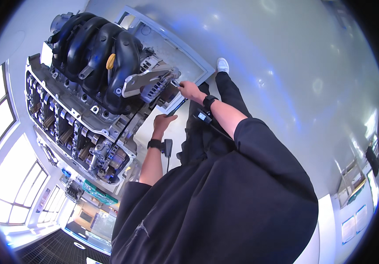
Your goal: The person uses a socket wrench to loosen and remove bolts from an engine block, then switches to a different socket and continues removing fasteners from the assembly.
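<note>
A car engine [79,101] fills the upper left of the frame, with a black intake manifold [97,53] on top, a yellow cap [110,61] on it, and the open cylinder head with its valve gear running down toward the lower left. At the engine's right end sits a grey metal bracket [143,81] over the alternator [156,88].

The right hand [190,90] is at the centre of the frame, a little above the middle. Its fingers are closed around a small tool or fastener at the edge of the alternator; what exactly it grips is too small to tell. The left hand [162,121] is just below it, and it grips the handle of a dark tool [177,107] that points up toward the same place. Both wrists wear black bands.

The engine stands on a pale grey base frame [189,57] on the glossy floor [286,66]. A white shoe [222,64] is near the corner of this base, in the upper centre
</note>
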### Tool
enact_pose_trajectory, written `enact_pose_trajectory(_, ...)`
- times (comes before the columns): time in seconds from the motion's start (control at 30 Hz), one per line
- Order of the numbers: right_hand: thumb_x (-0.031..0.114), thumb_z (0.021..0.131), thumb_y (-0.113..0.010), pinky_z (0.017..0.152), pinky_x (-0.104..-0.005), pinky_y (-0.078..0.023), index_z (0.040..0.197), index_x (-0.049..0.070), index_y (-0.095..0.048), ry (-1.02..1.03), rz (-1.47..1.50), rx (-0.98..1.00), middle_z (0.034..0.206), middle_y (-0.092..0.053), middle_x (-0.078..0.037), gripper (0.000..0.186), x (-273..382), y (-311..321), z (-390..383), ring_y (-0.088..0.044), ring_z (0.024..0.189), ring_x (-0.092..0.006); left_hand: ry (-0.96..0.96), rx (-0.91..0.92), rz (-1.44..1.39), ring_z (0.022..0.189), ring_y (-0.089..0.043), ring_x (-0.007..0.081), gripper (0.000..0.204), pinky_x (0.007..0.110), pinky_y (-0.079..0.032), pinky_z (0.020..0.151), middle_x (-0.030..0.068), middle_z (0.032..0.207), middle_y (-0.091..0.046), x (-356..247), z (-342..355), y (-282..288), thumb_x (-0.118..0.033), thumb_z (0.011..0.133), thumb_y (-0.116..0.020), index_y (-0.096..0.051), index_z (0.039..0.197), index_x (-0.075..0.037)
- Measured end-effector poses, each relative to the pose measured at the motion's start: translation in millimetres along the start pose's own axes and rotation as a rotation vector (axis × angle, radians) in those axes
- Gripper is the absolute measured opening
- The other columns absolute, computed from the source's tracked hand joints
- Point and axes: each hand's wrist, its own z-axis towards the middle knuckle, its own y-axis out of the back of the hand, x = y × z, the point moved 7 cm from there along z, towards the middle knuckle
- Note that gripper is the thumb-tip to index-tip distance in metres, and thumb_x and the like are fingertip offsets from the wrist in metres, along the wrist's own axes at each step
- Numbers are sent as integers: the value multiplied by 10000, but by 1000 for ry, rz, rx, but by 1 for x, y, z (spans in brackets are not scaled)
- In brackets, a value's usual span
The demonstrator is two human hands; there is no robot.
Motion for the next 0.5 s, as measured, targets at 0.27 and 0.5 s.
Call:
enact_pose_trajectory(0.27, 217, 829, -576, 626, -343, -495, 811, -10, -663, -25, 122, 34, 668, -661, -84, 245, -16, 8, 7, -645, 638, -219, 229, 410, -228, 432, -295, 9, 350, 186, -188, 397, -86, 549, -384, -48, -40, -2, -423, 761, -682, -569, 708, -97)
enact_pose_trajectory(0.5, 205, 751, -637, 709, -431, -497, 848, 0, -687, -33, 42, -104, 773, -644, -229, 232, -8, 17, -1, -633, 762, -377, 75, 407, -236, 395, -310, 34, 360, 220, -196, 364, -50, 559, -441, -127, -59, -32, -384, 872, -560, -533, 686, -77)
